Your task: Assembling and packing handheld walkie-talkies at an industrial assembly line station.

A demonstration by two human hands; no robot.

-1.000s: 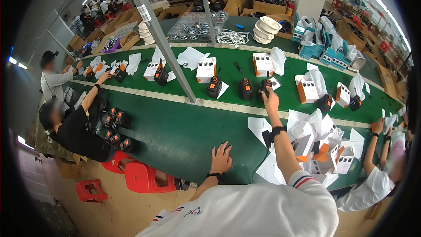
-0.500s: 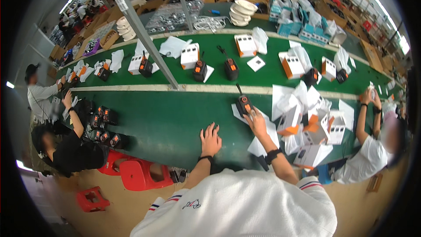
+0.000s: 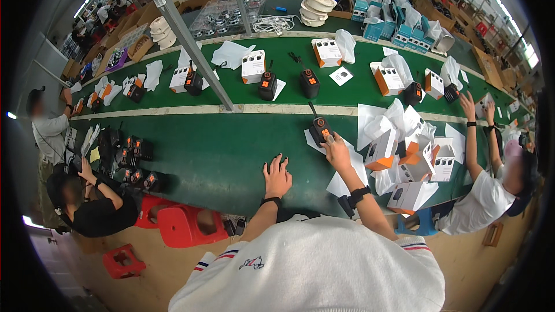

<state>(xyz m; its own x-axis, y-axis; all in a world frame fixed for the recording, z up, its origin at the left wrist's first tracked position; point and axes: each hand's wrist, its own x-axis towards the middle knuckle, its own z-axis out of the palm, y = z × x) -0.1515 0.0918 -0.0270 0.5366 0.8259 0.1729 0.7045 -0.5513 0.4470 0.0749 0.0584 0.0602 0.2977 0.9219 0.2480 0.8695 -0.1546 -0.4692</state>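
My right hand [image 3: 336, 153] grips the lower edge of a black boxy device [image 3: 320, 129] with orange buttons and a short black stalk. The device sits on the green work surface [image 3: 219, 156], at the left side of some white sheets [image 3: 349, 167]. My left hand [image 3: 278, 180] lies flat on the green surface, fingers spread, holding nothing. Just right of my right hand is a heap of opened white and orange cartons [image 3: 381, 149] with crumpled white bags [image 3: 378, 130].
Beyond a pale ledge, a green conveyor belt [image 3: 231, 89] carries white and orange boxes [image 3: 253, 67] and black devices [image 3: 309, 83]. A metal post [image 3: 191, 40] stands ahead left. Co-workers sit at both sides. More devices [image 3: 139, 147] cluster at left; red stools [image 3: 188, 226] stand below.
Items on the far belt have shifted slightly right. The co-worker at right now reaches to a box on the belt. My hands stay nearly in place, the right still on the device.
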